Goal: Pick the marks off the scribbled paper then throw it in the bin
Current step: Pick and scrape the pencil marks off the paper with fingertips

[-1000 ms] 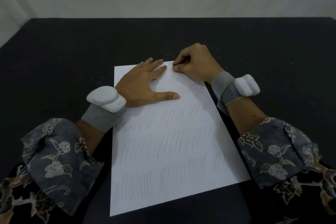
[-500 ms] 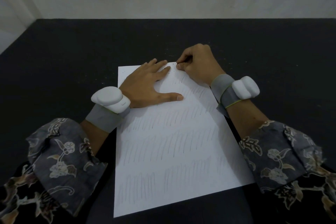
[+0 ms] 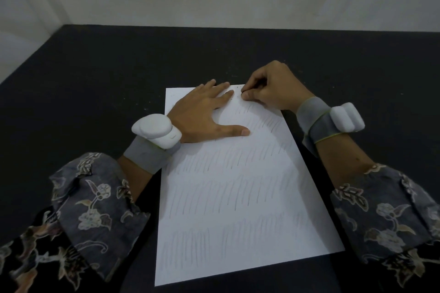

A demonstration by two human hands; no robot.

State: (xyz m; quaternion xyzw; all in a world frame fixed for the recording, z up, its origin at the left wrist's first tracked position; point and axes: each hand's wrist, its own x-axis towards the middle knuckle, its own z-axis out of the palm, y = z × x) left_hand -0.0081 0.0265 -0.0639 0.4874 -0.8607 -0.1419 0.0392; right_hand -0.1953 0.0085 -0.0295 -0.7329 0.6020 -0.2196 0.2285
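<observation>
At the far edge of the scribbled paper (image 3: 238, 185), lying flat on the black table (image 3: 107, 78), the right hand (image 3: 273, 88) pinches something too small to identify. The left hand (image 3: 202, 112) presses flat, fingers straight. Hard rubbing there could crumple or tear the sheet if that hold slips.

The black table (image 3: 95, 83) lies bare across the upper half of the frame and down both sides. The paper (image 3: 238, 209) lies flat at centre and lower centre. Two obstacles occupy its upper edge: the left hand (image 3: 202, 114), spread flat on the sheet, and the right hand (image 3: 273, 90), curled with fingertips on the sheet. A narrow gap separates them. The sleeved forearms flank the paper's lower half.
</observation>
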